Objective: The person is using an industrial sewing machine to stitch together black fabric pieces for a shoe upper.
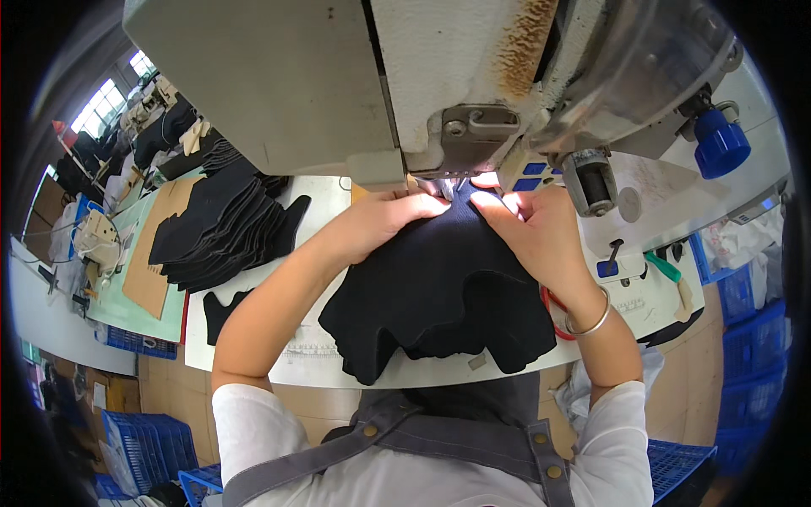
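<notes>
1. Stack of black cut pieces: layered on the white table, at ten o'clock from the worked cloth.
2. Loose black piece: one, at nine o'clock, partly behind the left forearm.
3. Left hand: closed on the cloth's upper-left edge, thumb uppermost; remaining fingertips hidden.
4. Black cloth: one, under both hands, its bulk toward six o'clock from them. Narrow end at twelve, broad, wavy end at six near the table edge; line between the hands runs twelve to six, though no clear long axis shows.
5. Sewing machine: pale, lit at the stitching area, at twelve o'clock, over the cloth's narrow end.
6. Right hand: gripping the upper-right edge at one o'clock, thumb on top. Neither hand nearer; both touch the cloth.
7. Green-handled tool: at three o'clock.
</notes>
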A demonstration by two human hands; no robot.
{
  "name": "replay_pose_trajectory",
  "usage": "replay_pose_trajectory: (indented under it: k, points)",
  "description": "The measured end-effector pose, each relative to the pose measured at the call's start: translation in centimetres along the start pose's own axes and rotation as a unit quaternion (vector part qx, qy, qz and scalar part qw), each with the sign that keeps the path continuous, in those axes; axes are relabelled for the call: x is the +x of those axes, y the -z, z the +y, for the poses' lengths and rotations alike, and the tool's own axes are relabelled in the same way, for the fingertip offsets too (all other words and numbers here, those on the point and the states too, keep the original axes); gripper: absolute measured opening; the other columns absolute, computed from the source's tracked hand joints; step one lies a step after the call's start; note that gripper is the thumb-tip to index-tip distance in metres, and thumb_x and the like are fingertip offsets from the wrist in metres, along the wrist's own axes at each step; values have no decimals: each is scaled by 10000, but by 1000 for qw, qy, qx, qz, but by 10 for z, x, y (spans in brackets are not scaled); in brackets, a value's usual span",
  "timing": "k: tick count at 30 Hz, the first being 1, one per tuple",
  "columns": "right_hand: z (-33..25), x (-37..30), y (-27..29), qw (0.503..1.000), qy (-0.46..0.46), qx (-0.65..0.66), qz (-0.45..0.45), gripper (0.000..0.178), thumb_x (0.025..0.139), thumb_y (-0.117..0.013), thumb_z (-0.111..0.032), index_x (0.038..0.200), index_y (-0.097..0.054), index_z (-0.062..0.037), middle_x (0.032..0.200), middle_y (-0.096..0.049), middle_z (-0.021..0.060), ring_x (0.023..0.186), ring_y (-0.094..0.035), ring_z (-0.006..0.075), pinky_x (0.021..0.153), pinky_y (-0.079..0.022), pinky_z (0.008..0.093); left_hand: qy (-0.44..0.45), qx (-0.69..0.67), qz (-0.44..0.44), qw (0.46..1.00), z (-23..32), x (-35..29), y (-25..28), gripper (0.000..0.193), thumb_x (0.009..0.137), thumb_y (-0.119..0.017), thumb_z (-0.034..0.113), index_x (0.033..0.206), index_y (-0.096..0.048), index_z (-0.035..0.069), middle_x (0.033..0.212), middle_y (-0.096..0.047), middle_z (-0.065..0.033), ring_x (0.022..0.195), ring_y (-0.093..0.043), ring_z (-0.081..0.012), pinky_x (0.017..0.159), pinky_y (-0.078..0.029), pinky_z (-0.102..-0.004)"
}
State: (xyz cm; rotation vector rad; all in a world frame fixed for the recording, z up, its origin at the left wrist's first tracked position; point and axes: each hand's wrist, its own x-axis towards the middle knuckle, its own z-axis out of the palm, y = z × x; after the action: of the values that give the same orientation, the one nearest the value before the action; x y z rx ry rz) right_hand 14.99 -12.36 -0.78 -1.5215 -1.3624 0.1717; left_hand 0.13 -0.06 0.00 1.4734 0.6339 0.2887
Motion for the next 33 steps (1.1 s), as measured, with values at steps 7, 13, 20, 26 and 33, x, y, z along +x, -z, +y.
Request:
replay_pose_trajectory:
  k: [7, 13, 20, 26, 33]
  points:
    - [3, -2, -2, 1000, 12, -15, 6, 360, 759, -634, -152, 513, -446, 32, 459, -324, -23, 455, -274, 31, 390, -201, 230, -26, 5, -9, 1000, 3, -3, 0, 232, 712, -648, 203, 827, -593, 9, 801, -578, -40, 761, -533, -96, 701, -418, -217]
    - [3, -2, 0, 1000, 15, -18, 2, 332, 756, -645, -140, 515, -499, 35, 434, -328, 6, 448, -285, 54, 394, -218, 233, -33, 131, -231, 964, -7, 14, 35, 227, 754, -617, 190, 900, -560, 25, 812, -563, 1, 720, -503, -56, 642, -422, -209]
    - [7, -9, 3, 980, 143, -119, 75, 229, 669, -689, -111, 823, -558, -4, 816, -532, 140, 685, -519, 273, 606, -424, 345, 20, 86, -197, 976, -1, -10, 26, 463, 749, -617, 183, 1147, -489, -15, 1016, -575, -72, 882, -529, -104, 799, -426, -237]
    - [6, -22, 10, 969, 149, -187, 59, 311, 633, -685, -69, 908, -553, -8, 1000, -465, 160, 938, -453, 329, 772, -389, 385, -9, 23, -144, 989, -12, -4, 25, 455, 747, -612, 158, 1152, -480, -2, 1031, -562, -52, 895, -527, -110, 810, -424, -237]
    - [-3, -39, 16, 957, 194, -209, 53, 323, 631, -659, -27, 941, -569, -31, 1031, -477, 138, 1003, -450, 335, 820, -378, 398, -88, -23, -39, 995, -19, -11, 6, 317, 753, -592, 136, 1036, -544, 3, 895, -587, -33, 795, -556, -100, 737, -446, -225]
